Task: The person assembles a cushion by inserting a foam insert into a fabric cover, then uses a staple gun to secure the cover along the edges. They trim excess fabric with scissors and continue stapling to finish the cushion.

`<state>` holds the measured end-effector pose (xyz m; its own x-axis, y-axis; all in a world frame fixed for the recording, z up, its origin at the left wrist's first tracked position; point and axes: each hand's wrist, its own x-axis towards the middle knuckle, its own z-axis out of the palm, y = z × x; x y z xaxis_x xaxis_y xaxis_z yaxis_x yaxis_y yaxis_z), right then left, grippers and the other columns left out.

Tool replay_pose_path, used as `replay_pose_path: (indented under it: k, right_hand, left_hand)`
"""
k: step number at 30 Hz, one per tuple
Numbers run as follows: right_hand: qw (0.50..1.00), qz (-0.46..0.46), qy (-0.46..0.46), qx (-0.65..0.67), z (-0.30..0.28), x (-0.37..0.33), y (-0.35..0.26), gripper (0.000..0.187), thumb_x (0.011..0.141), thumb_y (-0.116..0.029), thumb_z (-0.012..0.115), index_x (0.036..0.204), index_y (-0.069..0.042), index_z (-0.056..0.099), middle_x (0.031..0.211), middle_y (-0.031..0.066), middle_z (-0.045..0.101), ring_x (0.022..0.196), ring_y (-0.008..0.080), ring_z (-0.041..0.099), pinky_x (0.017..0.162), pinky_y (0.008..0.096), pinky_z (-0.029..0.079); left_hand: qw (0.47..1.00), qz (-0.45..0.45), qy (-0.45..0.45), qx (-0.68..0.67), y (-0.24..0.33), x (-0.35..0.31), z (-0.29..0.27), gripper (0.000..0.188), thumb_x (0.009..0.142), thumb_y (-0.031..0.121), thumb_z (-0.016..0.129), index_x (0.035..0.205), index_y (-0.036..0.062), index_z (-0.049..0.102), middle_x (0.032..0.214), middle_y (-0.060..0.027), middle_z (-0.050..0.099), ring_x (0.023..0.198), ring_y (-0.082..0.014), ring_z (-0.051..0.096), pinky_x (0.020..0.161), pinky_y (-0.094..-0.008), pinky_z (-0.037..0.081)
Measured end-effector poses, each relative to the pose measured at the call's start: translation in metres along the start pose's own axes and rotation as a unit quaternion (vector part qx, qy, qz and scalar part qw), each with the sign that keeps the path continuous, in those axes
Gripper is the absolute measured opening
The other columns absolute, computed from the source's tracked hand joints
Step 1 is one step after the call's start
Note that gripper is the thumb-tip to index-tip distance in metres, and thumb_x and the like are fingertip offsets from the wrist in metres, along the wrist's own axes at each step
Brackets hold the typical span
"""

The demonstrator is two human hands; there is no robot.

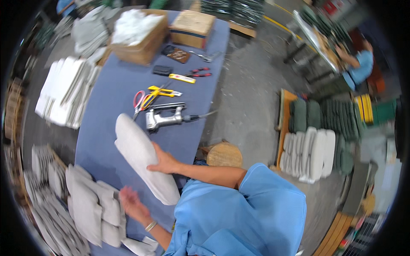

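My right hand point(164, 161) grips the near side of a long, pale grey padded cushion point(143, 155), thumb on top and fingers along its edge. The cushion lies at a slant over the blue table. Apart from it, my left hand point(133, 205) is slightly blurred, with its fingers spread and nothing in them. Beside that hand is a pile of pale grey cushions point(87, 205). Just past the cushion's far end is a silver staple gun point(164, 117) with a hose attached.
On the blue table point(109, 91) lie red-handled scissors point(139, 100), a yellow cutter point(164, 91) and red-handled pliers point(200, 72). Farther back stand a carton point(139, 49) with white stuffing and a closed box point(192, 30). A round wooden stool point(224, 154) stands at right; a co-worker point(358, 64) works beyond.
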<state>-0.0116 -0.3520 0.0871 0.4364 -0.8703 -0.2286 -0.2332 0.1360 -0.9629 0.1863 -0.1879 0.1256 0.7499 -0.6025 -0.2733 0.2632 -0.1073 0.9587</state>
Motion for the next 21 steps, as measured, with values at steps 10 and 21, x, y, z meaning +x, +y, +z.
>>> replay_pose_path:
  k: [10, 21]
  right_hand:
    - [0.995, 0.073, 0.070, -0.007, 0.026, -0.036, -0.020, 0.112, 0.076, -0.031, 0.084, 0.158, 0.001, 0.015, 0.127, 0.0332, 0.063, 0.114, 0.0486, 0.064, 0.102, 0.0479, 0.051]
    - [0.966, 0.016, 0.255, -0.025, 0.060, -0.052, 0.023, 0.116, 0.071, -0.029, 0.090, 0.159, 0.001, 0.021, 0.136, 0.0321, 0.058, 0.127, 0.0418, 0.059, 0.108, 0.0447, 0.047]
  left_hand:
    - [0.862, -0.082, 0.264, -0.424, -0.032, 0.233, -0.355, 0.080, 0.091, 0.045, 0.075, 0.144, -0.0059, 0.046, 0.145, -0.0243, 0.053, 0.132, -0.0356, 0.054, 0.114, -0.0494, 0.045]
    - [0.978, -0.018, 0.109, -0.175, 0.033, 0.249, -0.312, 0.079, 0.086, 0.037, 0.081, 0.143, -0.0061, 0.047, 0.137, -0.0222, 0.059, 0.125, -0.0361, 0.058, 0.105, -0.0501, 0.052]
